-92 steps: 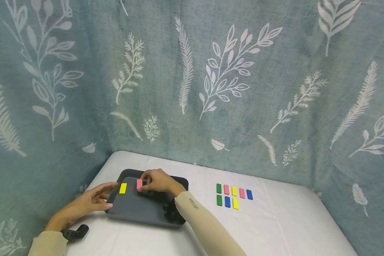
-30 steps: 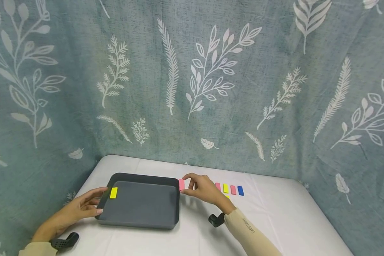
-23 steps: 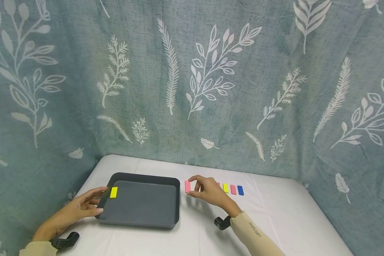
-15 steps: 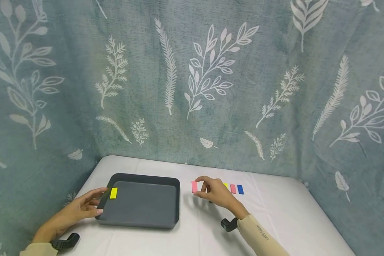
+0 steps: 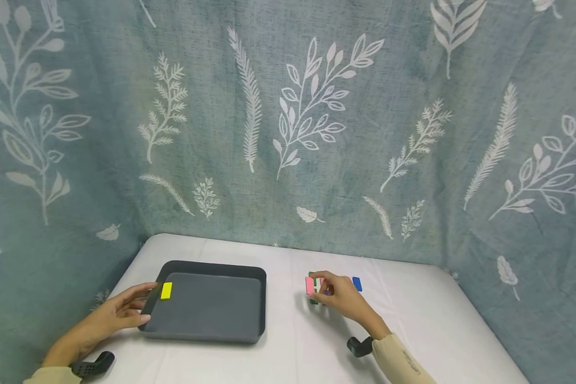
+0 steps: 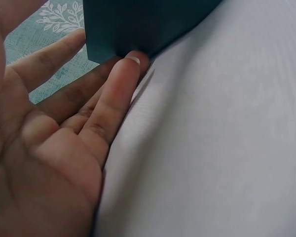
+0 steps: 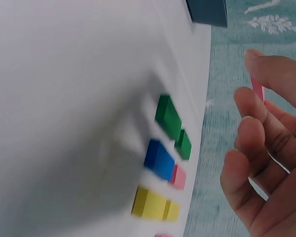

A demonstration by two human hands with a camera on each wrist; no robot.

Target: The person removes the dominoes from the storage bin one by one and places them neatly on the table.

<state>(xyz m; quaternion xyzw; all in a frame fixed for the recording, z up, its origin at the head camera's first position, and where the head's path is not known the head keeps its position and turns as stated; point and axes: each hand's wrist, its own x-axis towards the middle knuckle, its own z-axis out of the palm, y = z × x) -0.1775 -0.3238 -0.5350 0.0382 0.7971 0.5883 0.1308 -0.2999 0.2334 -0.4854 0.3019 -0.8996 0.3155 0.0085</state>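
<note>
My right hand (image 5: 348,300) pinches a pink block (image 5: 309,286) between thumb and fingertips, held in the air over the left end of the rows of blocks. In the right wrist view only a thin pink strip shows between the fingers. My left hand (image 5: 117,317) rests against the left side of the dark grey tray (image 5: 211,337), thumb and fingers fairly straight and spread along its wall. One yellow block (image 5: 166,290) lies inside the tray near the upper left. Below the right hand are green (image 7: 167,116), blue (image 7: 158,159) and yellow blocks (image 7: 149,203), partly hidden in the head view.
A blue block (image 5: 357,284) shows at the right end of the rows. White cloth (image 5: 441,325) covers the table, and a patterned green curtain (image 5: 249,213) hangs behind it and at the sides. A black wrist camera (image 5: 360,346) sits beneath the right forearm.
My right hand has lifted the pink block out of the tray and carried it right, over the rows of blocks. My left hand stays at the tray's left side. The head view has shifted slightly.
</note>
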